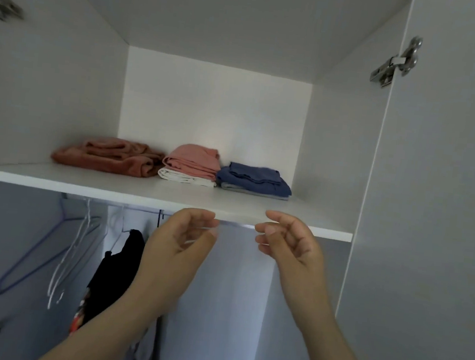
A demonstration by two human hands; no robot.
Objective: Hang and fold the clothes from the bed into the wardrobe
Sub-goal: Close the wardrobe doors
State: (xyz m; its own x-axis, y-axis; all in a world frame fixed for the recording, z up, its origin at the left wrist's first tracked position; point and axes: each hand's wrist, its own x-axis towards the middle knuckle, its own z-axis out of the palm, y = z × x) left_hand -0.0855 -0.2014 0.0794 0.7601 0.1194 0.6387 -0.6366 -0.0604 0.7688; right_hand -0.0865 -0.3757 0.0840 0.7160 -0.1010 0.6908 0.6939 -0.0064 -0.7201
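Note:
I face the open wardrobe. On its white upper shelf lie folded clothes: a rust-coloured towel-like bundle at left, a pink garment on a white one in the middle, and a blue garment on a grey one at right. My left hand and my right hand are raised just below the shelf's front edge, fingers loosely curled and apart, holding nothing. Below the shelf a black garment hangs from the rail.
Empty wire hangers, a purple one and white ones, hang at lower left. The open right door with its metal hinge stands close at right. Another hinge shows at upper left.

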